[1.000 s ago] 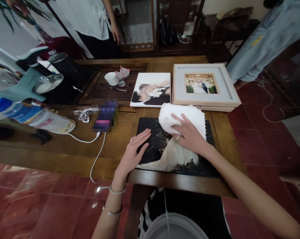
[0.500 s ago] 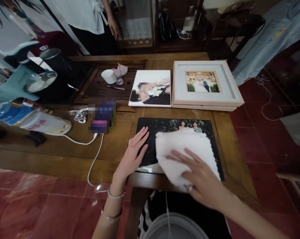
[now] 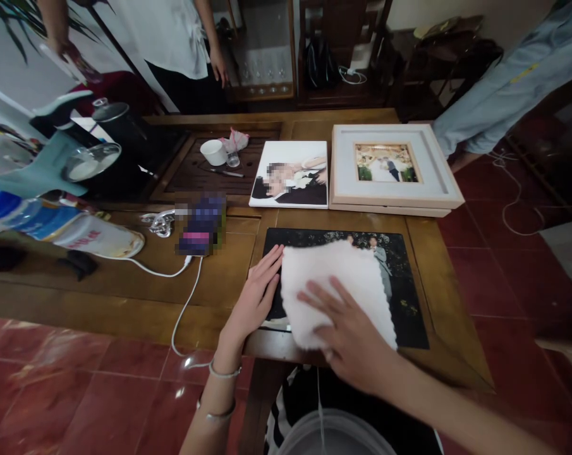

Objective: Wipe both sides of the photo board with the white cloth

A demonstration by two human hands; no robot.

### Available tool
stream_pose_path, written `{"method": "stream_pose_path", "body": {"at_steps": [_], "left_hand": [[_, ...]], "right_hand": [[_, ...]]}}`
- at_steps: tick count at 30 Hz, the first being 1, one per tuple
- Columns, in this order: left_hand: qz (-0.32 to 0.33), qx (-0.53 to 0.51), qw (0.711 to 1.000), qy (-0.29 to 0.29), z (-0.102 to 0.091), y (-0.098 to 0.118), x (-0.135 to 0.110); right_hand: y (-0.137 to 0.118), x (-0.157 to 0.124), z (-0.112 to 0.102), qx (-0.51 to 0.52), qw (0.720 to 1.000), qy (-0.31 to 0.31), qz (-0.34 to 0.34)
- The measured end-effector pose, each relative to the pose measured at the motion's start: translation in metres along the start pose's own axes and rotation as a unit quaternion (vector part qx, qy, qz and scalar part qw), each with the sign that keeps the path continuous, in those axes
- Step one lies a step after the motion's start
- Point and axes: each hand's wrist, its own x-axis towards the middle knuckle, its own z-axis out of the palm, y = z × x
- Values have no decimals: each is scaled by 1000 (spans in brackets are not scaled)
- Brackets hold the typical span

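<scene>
A dark photo panel [image 3: 411, 309] lies flat on the wooden table [image 3: 214, 272] in front of me, showing people among small pale flowers. Along its left edge rests my left hand [image 3: 256, 297], fingers stretched out and holding nothing. A white cloth [image 3: 361, 278] with a scalloped edge covers the panel's middle and overhangs its near side. My right hand [image 3: 347, 335] lies on top of this cloth, fingers spread and pressing it against the panel. The cloth hides much of the picture and part of the people in it.
Behind the panel lie a white photo board [image 3: 292, 158] and stacked pale frames [image 3: 440, 180]. To the left are a phone [image 3: 203, 221] with white cables, a plastic bottle [image 3: 96, 234] and a white cup [image 3: 213, 151]. Two people stand beyond the table.
My right hand and the cloth have slid left across the panel, uncovering more of its right side. My left hand stays at the left edge.
</scene>
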Motion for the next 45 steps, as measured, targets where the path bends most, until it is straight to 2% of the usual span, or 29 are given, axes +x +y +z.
{"method": "stream_pose_path", "body": {"at_steps": [2,4,6,8,11,14,17,19,21,24,28,32,35,37,40,43,45], "left_hand": [[0,-1,1000,0,0,1,0],[0,-1,1000,2,0,2,1],[-1,0,1000,4,0,3,1],[1,-1,1000,5,0,3,1],[5,-7,1000,4,1,2,2],[-3,-14,1000,7,0,4,1],[-7,-43,999,30,-3,8,-1],[1,-73,995,62,-5,12,-3],[8,-100,990,100,-6,14,-4],[12,-114,986,122,-6,15,-4],[11,-82,991,102,-3,14,-3],[-3,-50,997,54,-1,11,-3],[-19,-12,999,32,1,9,-2],[-14,2,999,31,2,8,0],[-2,11,999,39,2,7,1],[2,7,999,47,3,5,2],[2,3,998,55,3,2,2]], "right_hand": [[-15,-23,2,22,999,-28,-4],[-16,-39,-2,28,999,-39,-3],[-3,-49,-11,11,1000,-17,13],[20,-50,-22,-26,998,31,43],[56,-35,-38,-76,990,78,87],[73,-2,-43,-91,986,84,116],[63,33,-31,-94,985,82,116],[45,48,-17,-84,992,61,74],[24,50,-3,-59,998,27,9],[-6,31,10,-8,998,-26,-60],[-24,-13,11,47,995,-63,-66],[-11,-45,-8,39,998,-50,-7],[17,-48,-25,-5,999,3,44],[36,-39,-34,-26,997,41,64],[57,-9,-37,-19,993,85,75],[62,37,-30,7,990,118,79],[60,68,-24,23,990,119,70]]}}
